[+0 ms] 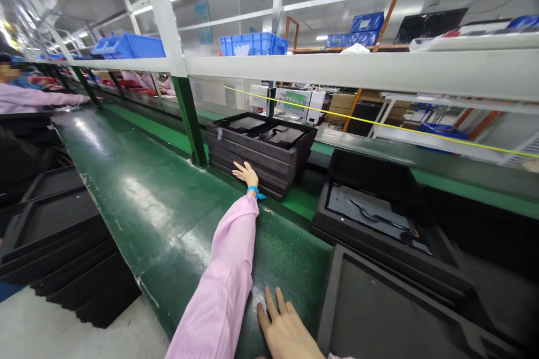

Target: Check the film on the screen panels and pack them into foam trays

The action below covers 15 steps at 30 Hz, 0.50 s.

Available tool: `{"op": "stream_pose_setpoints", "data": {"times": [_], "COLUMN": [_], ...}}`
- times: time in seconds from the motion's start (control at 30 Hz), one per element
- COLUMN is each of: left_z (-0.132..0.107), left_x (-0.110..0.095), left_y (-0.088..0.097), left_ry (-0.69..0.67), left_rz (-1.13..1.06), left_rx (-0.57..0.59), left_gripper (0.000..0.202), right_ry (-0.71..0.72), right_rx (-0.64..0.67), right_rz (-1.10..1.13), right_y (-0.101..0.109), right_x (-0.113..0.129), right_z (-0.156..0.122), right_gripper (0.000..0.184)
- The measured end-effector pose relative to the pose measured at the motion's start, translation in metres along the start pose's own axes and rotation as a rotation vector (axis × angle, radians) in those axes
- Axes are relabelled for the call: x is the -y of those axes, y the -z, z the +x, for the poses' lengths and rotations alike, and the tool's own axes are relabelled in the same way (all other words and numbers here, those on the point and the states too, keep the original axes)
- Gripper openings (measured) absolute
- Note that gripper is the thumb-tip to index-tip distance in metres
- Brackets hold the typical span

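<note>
My left hand [246, 174], with a blue band at the wrist, is stretched far forward, fingers spread and holding nothing. It is against or just in front of the side of a stack of black foam trays [252, 151]; I cannot tell whether it touches. The top tray there holds dark flat parts. Low in the view, my right hand [286, 325] is open with its fingers stretched out over the green bench [290, 252]. Just right of it lies a black foam tray [379, 308] with a flat recess. Behind that, another tray [324, 221] holds a grey panel [366, 213] with a dark cable-like strip.
More black foam trays [54, 213] are piled at the left beside the bench. A green post [189, 120] rises near the far stack. A green conveyor strip [301, 202] runs behind the bench. Blue bins [252, 45] stand on the shelf overhead. A person's pink sleeve [37, 98] reaches in at far left.
</note>
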State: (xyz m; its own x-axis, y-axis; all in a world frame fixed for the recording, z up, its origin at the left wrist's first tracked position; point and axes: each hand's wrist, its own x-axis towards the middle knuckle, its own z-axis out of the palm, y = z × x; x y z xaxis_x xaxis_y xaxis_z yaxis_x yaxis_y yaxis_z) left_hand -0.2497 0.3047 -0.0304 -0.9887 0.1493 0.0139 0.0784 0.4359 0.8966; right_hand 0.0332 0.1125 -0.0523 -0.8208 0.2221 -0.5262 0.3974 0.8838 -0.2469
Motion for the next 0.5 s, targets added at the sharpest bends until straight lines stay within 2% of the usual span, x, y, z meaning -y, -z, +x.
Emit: {"op": "stream_pose_setpoints", "data": {"times": [0.13,0.23,0.3,0.37,0.43,0.5], "left_z": [0.019,0.027,0.022,0.007,-0.017,-0.044], "left_x": [0.003,0.002,-0.002,-0.008,-0.013,-0.017], "left_y": [0.026,0.051,0.061,0.060,0.051,0.037], "left_ry": [-0.008,-0.024,-0.035,-0.049,-0.072,-0.098], "left_rz": [-0.045,-0.053,-0.055,-0.064,-0.083,-0.115], "left_rx": [0.068,0.143,0.178,0.189,0.183,0.177], "left_gripper": [0.041,0.040,0.040,0.040,0.039,0.038], "right_ry": [0.020,0.040,0.045,0.053,0.069,0.086], "right_rx": [-0.098,-0.228,-0.288,-0.336,-0.400,-0.491], "right_rz": [0.064,0.114,0.118,0.107,0.084,0.053], "right_y": [-0.005,-0.006,-0.005,-0.004,-0.003,-0.002], "right_x": [-0.003,-0.005,-0.006,-0.005,-0.003,-0.001], "right_z": [-0.003,-0.009,-0.011,-0.010,-0.009,-0.010], "right_gripper": [0.073,0.057,0.045,0.033,0.024,0.026]}}
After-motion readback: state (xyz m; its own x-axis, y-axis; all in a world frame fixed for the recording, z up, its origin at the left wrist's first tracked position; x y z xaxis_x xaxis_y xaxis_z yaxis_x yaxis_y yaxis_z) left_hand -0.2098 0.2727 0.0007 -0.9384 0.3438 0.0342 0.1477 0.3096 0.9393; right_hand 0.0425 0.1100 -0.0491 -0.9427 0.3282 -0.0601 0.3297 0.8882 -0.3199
